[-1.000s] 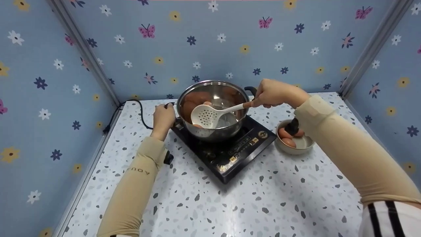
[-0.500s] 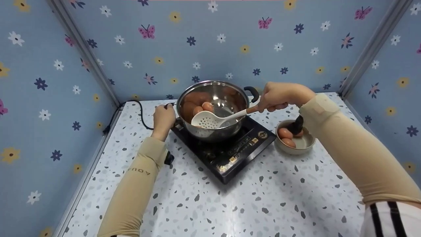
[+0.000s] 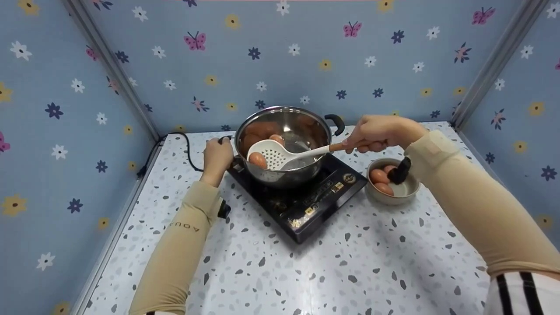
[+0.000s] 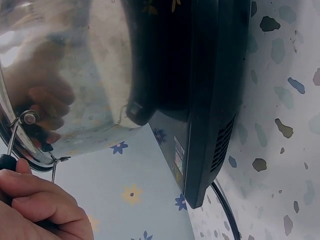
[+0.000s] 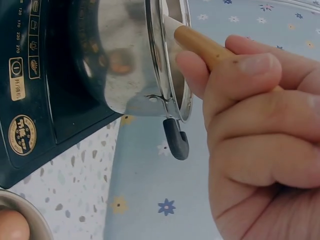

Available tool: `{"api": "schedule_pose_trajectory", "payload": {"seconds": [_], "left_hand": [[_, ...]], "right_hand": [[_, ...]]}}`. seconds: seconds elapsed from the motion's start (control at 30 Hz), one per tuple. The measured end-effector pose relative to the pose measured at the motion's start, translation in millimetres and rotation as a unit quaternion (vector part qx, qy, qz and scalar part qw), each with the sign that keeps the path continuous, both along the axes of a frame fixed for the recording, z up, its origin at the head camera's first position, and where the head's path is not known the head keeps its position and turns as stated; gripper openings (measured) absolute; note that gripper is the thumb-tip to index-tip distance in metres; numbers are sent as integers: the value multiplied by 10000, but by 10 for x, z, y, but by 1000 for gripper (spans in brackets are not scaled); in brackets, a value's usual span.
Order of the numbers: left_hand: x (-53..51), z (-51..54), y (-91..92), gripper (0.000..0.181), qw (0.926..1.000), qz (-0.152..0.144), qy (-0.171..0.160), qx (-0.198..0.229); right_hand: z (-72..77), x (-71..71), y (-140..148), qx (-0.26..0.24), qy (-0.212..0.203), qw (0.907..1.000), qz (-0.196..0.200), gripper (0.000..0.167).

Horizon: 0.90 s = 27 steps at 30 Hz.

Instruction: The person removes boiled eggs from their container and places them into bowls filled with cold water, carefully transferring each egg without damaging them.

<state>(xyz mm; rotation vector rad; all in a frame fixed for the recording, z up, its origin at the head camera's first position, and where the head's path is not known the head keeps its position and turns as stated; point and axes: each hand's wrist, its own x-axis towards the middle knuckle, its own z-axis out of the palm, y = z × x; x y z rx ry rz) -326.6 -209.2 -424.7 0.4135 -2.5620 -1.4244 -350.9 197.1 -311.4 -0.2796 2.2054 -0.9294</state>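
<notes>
The spoon [image 3: 292, 155] was gripped by its wooden handle [image 3: 337, 147] in the curled right hand [image 3: 378, 132], its long axis slanting leftward and down, bowl [image 3: 272, 152] inside the pot [image 3: 284, 178], whose black handle [image 4: 7, 163] was gripped by the left hand [image 3: 218, 156].

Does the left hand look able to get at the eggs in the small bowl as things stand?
Probably not: the left hand grips the black side handle of the steel pot, and the steel pot and induction cooktop stand between it and the bowl holding those brown eggs.
</notes>
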Motion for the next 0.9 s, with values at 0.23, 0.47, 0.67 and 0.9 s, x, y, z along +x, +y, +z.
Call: {"api": "schedule_pose_trajectory", "payload": {"seconds": [0.23, 0.47, 0.67, 0.9], "left_hand": [[-29, -3, 3, 35, 9999, 41, 96, -114], [-16, -2, 0, 32, 9998, -36, 217, -31], [7, -4, -8, 33, 10000, -44, 46, -19], [7, -1, -9, 33, 10000, -4, 17, -64]], "right_hand": [[-46, 54, 68, -196, -62, 9994, -280, 32], [-69, 133, 146, -407, 5, 9973, -603, 28], [-77, 201, 220, -674, -90, 9941, -845, 26], [-70, 269, 348, -799, 119, 9930, -863, 27]]}}
